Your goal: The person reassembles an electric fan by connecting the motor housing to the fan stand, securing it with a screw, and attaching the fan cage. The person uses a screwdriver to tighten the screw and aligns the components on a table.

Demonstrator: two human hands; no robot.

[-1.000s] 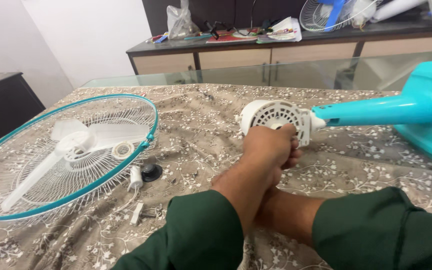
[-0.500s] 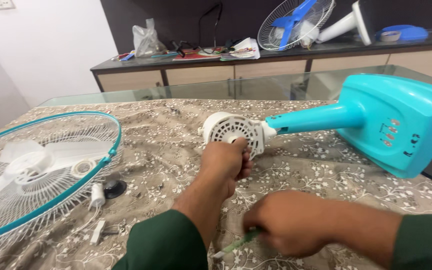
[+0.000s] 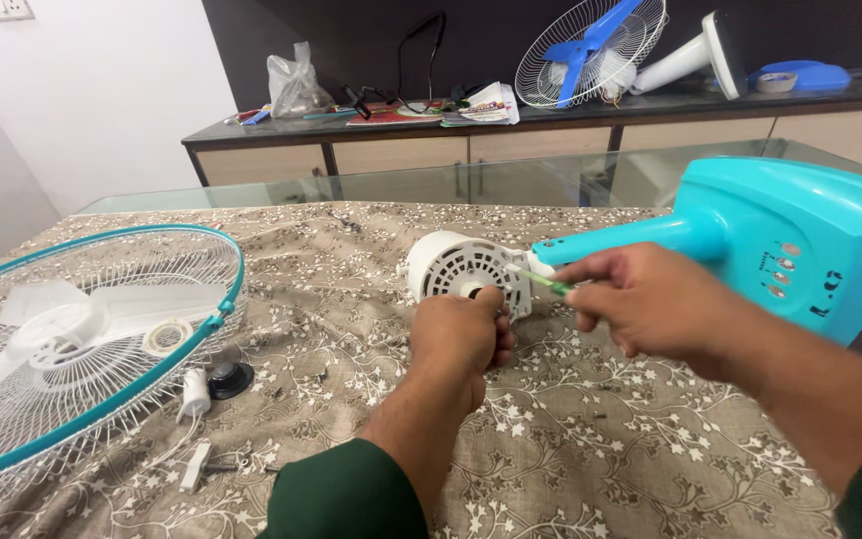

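Observation:
A teal fan stand (image 3: 780, 245) lies on its side on the cloth-covered table (image 3: 591, 439), its white motor housing (image 3: 456, 265) pointing left. My left hand (image 3: 461, 339) is closed against the front of the motor housing, gripping it from below. My right hand (image 3: 650, 299) pinches a thin green-handled screwdriver (image 3: 543, 281), with its tip at the right side of the housing where the teal neck joins it.
A teal-rimmed wire fan guard (image 3: 82, 339) with white blades inside lies at the left. Next to it are a black knob (image 3: 228, 378), a small white part (image 3: 193, 391) and a white plug. A sideboard (image 3: 551, 120) behind carries another fan, a bag and papers.
My right hand picked up the green screwdriver from the cloth near me and lifted it to the motor housing. My left hand stayed on the housing. The camera view shifted right.

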